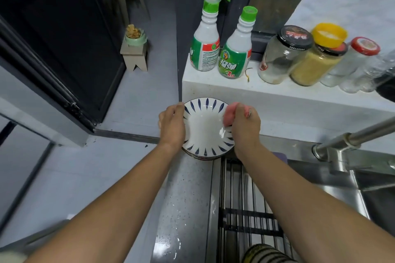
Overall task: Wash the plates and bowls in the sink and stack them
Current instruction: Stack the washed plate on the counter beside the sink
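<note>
A shallow plate (pixel 205 126) with blue leaf marks round its rim is seen at the far end of the worktop (pixel 186 198), set on top of a short stack (pixel 203 157) of like dishes, just left of the sink rack (pixel 245 209). Its left rim is gripped by the left hand (pixel 172 126), which is closed round the edge. A pink cloth (pixel 229 115) is clutched in the right hand (pixel 245 128) and pressed against the plate's far right rim.

The white middle of the plate looks wet and glossy, so it is judged to be slippery. As glazed ware it is taken to be stiff, fairly heavy for its size, and easily chipped if knocked against the stack below or the raised ledge (pixel 277 89) just beyond it. The rim is judged the best place for a hold, with the thumb above and the fingers beneath. The cloth is soft and can be squeezed freely.

Another striped dish (pixel 263 252) is partly seen on the rack at the near edge, apparently not yet stacked
</note>
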A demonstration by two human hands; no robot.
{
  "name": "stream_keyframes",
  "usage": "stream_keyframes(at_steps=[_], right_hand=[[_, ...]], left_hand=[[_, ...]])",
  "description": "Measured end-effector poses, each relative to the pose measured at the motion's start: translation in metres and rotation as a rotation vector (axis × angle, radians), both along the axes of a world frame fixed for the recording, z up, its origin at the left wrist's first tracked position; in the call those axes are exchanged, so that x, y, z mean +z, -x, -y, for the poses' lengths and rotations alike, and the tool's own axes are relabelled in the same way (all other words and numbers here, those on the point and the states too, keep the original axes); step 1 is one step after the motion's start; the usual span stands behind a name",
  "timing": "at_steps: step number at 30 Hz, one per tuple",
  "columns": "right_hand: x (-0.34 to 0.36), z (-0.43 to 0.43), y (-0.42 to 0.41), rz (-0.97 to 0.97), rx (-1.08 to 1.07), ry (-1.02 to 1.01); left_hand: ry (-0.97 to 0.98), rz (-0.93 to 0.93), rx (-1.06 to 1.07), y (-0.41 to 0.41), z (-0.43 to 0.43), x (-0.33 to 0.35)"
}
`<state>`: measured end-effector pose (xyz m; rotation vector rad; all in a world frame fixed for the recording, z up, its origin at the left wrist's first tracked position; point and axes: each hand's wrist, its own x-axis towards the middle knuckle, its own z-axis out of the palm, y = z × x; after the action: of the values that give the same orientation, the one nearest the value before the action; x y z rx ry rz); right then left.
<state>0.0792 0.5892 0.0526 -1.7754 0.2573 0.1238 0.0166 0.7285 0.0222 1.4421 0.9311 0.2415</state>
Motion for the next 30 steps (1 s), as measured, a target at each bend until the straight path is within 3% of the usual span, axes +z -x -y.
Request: stream_keyframes(at_steps=[11, 18, 30], right_hand=[[-0.027, -0.004, -0.003, 0.094, -0.102, -0.025], [-0.027, -0.004, -0.006, 0.121, -0.245, -0.158], [-0.008, 0.046, 0.002, -0.023, -0.123, -0.122]], left_hand=[[-0.216, -0.062, -0.056, -0.007, 0.002, -0.020], [-0.293, -0.064, -0.094, -0.003, 0.001, -0.024], [-0.271, -0.034, -0.031, 0.004, 0.001, -0.013]])
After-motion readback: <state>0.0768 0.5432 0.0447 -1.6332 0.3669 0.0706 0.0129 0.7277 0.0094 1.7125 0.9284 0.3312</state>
